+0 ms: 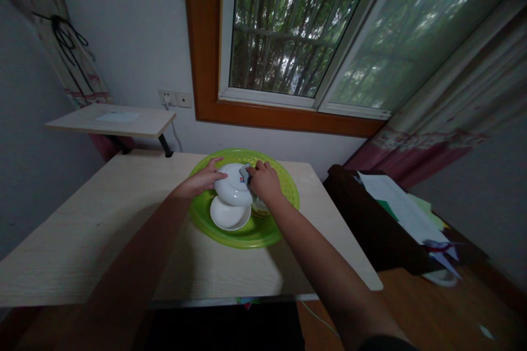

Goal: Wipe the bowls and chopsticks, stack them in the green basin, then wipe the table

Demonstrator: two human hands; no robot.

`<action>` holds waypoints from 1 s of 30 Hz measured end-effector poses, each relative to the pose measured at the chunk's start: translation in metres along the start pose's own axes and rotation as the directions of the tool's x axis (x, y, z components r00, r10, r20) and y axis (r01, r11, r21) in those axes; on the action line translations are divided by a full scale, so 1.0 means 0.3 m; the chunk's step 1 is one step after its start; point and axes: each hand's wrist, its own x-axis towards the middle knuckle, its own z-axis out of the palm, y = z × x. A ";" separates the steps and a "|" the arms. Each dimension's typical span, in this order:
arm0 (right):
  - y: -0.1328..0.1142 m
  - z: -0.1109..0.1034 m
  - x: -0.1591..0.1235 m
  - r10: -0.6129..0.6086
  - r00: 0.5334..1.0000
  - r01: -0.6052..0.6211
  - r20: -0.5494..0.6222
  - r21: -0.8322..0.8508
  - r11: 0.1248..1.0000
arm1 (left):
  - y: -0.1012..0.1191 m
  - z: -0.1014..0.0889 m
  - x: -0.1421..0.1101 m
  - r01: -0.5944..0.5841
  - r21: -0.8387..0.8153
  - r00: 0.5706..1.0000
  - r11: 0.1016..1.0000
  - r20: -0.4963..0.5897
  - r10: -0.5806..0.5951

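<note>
Two hands: our left hand grips the white bowl by its edge, fingers half-curled; our right hand pinches a grey pad against its underside.
Bowl: underside up over the green basin, partly covering a second dish.
Wiping: best done, we judge, with edge steadied — pad pressed flat.

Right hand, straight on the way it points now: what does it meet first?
Likely the upturned white dish: the right hand holds a grey pad at its underside, though whether they touch is hard to tell.
</note>
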 end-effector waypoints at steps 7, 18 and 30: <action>0.017 -0.003 -0.007 0.151 0.988 -0.151 0.018 0.011 0.988 | 0.013 0.007 -0.011 0.009 -0.009 0.999 1.000 -0.038 -0.009; 0.073 0.047 0.005 0.365 0.928 -0.374 0.082 0.178 0.910 | 0.038 -0.002 -0.035 -0.056 -0.123 0.998 0.991 0.032 0.061; 0.085 0.111 0.038 0.005 0.975 0.135 -0.222 0.612 0.780 | 0.065 -0.012 -0.064 -0.107 -0.228 0.985 0.968 0.106 0.134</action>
